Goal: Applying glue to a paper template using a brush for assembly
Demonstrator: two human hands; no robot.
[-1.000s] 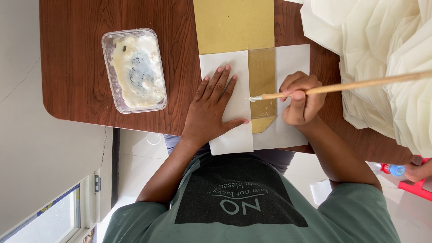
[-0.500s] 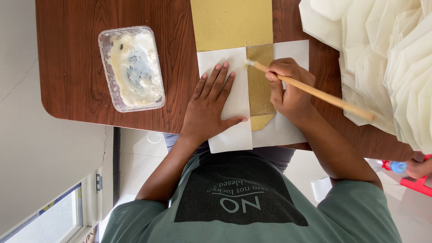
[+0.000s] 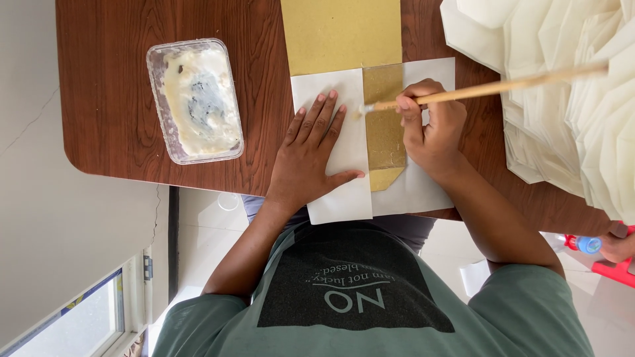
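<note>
Brush (image 3: 489, 87) now level again, handle pointing right, bristle tip on left edge of gold paper strip (image 3: 385, 125); half a second ago tilted with handle toward near right. Right hand (image 3: 433, 125) pinching brush near bristle end, grip pressed together around handle. Left hand (image 3: 311, 155) unmoved, flat with fingers spread on white sheet (image 3: 340, 198), just left of strip. Plastic tub of whitish paste (image 3: 196, 99) well left on wooden bench (image 3: 112, 99). Stack of folded white paper (image 3: 575, 99) at right.
</note>
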